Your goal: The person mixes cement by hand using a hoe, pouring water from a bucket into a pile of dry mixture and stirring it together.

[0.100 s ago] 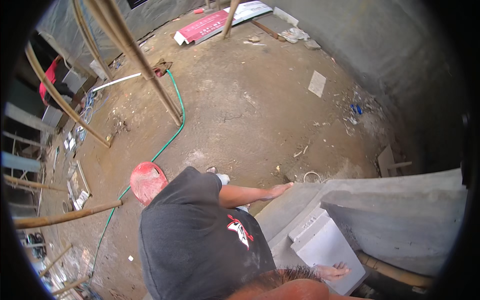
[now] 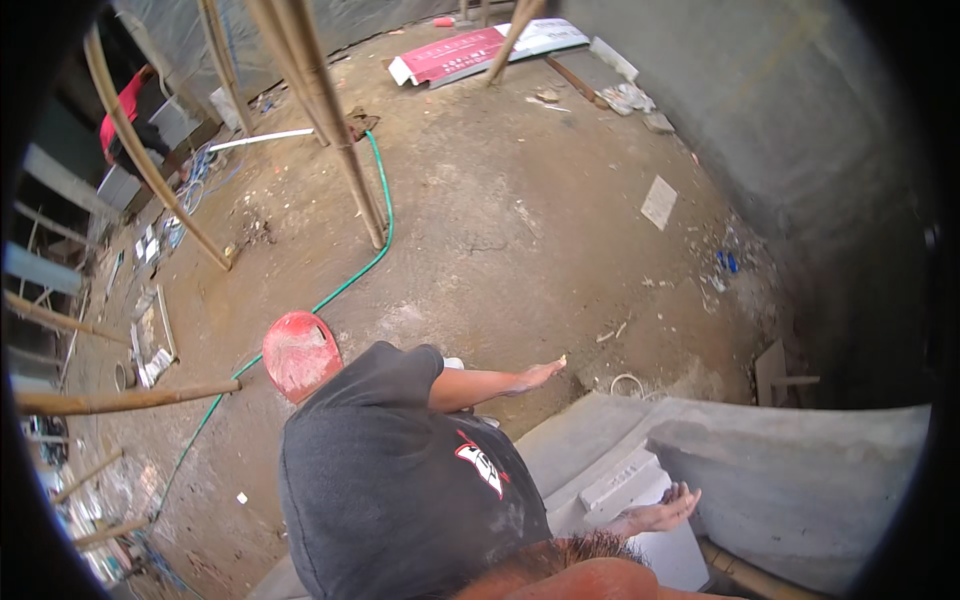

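My left hand point(image 2: 540, 377) reaches out past my dark sleeve, its fingers stretched and close together, with a tiny pale spot at the tips. It hovers over the brown ground, to the left of the grey slab's corner point(image 2: 592, 408). At the lower right, my right hand point(image 2: 662, 512) is open, palm turned up and fingers slightly apart. Nothing lies in it. Behind and under it is a pale grey block point(image 2: 675, 562) with a ridged edge piece point(image 2: 622, 482) along its upper side. Whether the right hand touches the block, I cannot tell.
A dusty red rounded object point(image 2: 302, 352) stands left of my shoulder, beside a green hose point(image 2: 365, 268). Bamboo poles point(image 2: 345, 150) rise from the ground. A red-and-white carton point(image 2: 460, 58) lies at the back. A grey wall point(image 2: 800, 140) bounds the right; another person point(image 2: 125, 110) works far left.
My left hand has left the slab's edge and moved slightly left. My right hand has lifted from the block's face and its fingers have opened. The whole view has shifted slightly.
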Available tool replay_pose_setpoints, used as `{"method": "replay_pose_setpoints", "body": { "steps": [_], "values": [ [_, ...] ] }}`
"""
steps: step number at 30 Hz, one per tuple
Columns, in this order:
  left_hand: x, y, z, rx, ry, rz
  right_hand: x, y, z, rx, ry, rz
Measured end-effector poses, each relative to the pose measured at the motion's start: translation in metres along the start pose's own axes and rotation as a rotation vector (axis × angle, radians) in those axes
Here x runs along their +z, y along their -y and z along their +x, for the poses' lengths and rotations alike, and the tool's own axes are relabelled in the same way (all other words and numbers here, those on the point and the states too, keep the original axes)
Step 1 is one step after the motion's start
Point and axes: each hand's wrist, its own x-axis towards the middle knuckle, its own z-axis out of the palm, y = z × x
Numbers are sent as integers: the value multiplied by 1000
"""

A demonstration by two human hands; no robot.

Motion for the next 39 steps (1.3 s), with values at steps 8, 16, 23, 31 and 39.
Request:
{"method": "replay_pose_setpoints", "body": {
  "steps": [8, 16, 23, 31, 39],
  "values": [
    [-326, 59, -73, -65, -482, -338, 257, -97, -178, 168, 1148, -180],
    [-485, 145, -252, 34, -1110, -806, 374, -170, -284, 458, 1598, -682],
    [-457, 234, -313, -42, -1464, -1214, 513, -245, -312, -68, 2046, -1163],
    [-332, 262, -259, -211, -1575, -1853, 709, -102, -583, 11, 2370, -906],
    [-330, 270, -212, -137, -1602, -2211, 682, 39, -825, -321, 2652, -791]
  ]
}}
